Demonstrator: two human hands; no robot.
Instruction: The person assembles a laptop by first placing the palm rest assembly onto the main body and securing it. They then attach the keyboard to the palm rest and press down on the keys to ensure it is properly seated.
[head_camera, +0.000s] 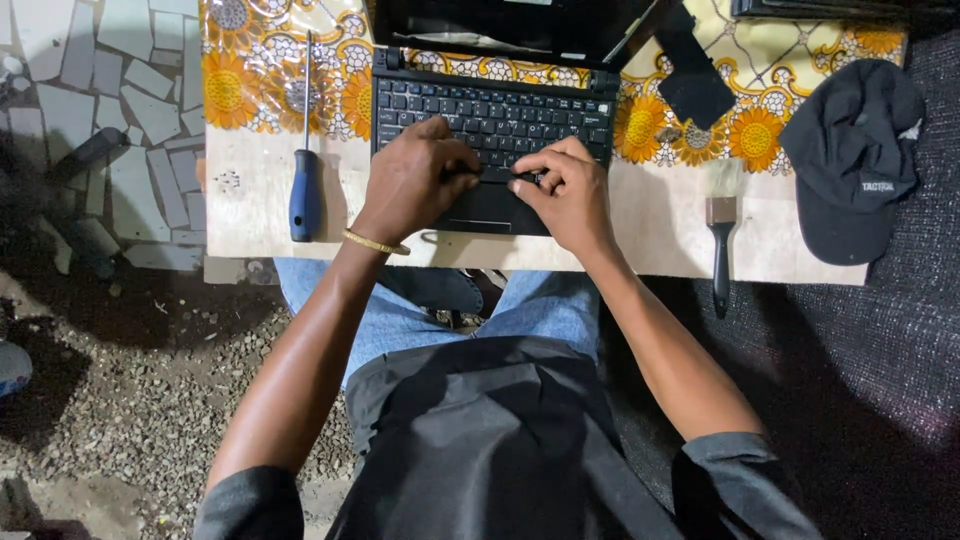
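**Both hands at the laptop's keyboard on a flowered worktable**

A small black laptop (495, 120) sits open at the middle of the table's near edge, lid tilted away. The left hand (410, 180) rests on the lower keyboard with fingers curled down, loosely closed; whether they grip anything cannot be told. The right hand (565, 190) lies just beside it, fingers bent and pinched together at the bottom row of keys, the tips touching the keyboard.

Left of the laptop lies a blue-handled screwdriver (305, 170), shaft pointing away. To the right, a paintbrush (721, 240) hangs its black handle over the table edge, and a flat black object (695, 85) lies near the lid.

The table (660, 235) is pale bare board at the front, covered farther back by a glossy sunflower-patterned cloth (250, 80). A black cap (855, 160) rests on a dark woven surface at the right. At the left, the floor is broken-tile mosaic, giving way to gravel nearer the person.
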